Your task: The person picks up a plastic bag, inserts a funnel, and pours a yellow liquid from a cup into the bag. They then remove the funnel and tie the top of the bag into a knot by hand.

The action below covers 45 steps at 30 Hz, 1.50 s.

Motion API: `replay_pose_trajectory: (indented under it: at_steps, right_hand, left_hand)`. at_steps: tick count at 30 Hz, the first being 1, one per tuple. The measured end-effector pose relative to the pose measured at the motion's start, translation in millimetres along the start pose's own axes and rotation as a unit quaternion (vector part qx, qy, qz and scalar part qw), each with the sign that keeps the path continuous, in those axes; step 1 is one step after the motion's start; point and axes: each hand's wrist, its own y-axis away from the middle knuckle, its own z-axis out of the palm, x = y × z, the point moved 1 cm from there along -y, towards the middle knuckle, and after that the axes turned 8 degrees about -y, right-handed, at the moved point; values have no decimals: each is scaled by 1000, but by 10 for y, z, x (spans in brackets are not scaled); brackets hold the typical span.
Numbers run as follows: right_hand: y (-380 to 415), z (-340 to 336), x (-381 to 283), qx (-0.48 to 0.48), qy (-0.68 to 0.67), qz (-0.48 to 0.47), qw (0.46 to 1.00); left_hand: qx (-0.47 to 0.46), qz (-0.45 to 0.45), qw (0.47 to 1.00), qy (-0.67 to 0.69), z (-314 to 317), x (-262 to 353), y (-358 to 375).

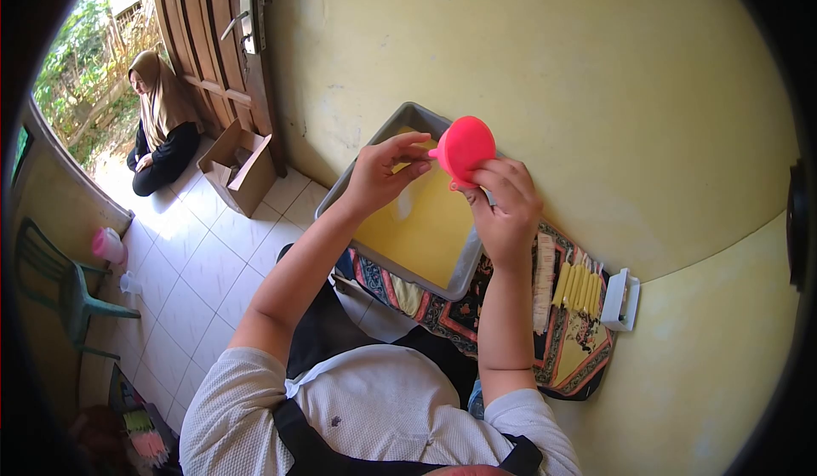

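A pink funnel [468,146] is held up over a grey tub [466,273] with yellow contents. My right hand [506,208] grips the funnel by its rim, close to its small tab. At the funnel's narrow spout is my left hand [390,170], its thumb and fingers apart with a gap between them. Whether a fingertip touches the spout is hard to tell. Beneath the tub lies a patterned cloth [451,319]. Several yellow sticks [579,289] lie in a row on it, beside a pale strip of thin sticks [543,285].
A white holder [620,300] stands at the cloth's right end. Beyond the tub rises a yellow wall [553,68]. At the left are an open cardboard box [234,174], a wooden door [213,42], a seated person [162,131], a green chair [72,293] and a pink container [108,245].
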Motion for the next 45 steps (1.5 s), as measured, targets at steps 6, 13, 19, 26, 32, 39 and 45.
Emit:
replay_pose_trajectory:
  at_steps: [6, 13, 19, 26, 32, 39, 45]
  right_hand:
    - [3, -23, 22, -10, -1, -1, 1000]
    - [31, -71, 69, -16, -22, 7, 1000]
    - [33, -75, 84, -23, -19, 10, 1000]
    - [37, -126, 101, -11, -22, 12, 1000]
    - [44, -109, 102, -19, -35, 16, 999]
    - [-36, -19, 91, -47, -43, 8, 998]
    - [-69, 73, 148, -44, -51, 11, 998]
  left_hand:
    - [-11, -10, 1000, 1, -29, 4, 9]
    - [-7, -29, 1000, 9, -34, -12, 11]
    - [-7, -3, 1000, 8, -23, 13, 15]
    - [-7, -5, 999, 33, -18, -52, 10]
    - [-14, -10, 999, 46, -19, -38, 20]
    - [-13, 6, 999, 43, -3, -29, 8]
    - [-22, 8, 994, 102, 36, 9, -23]
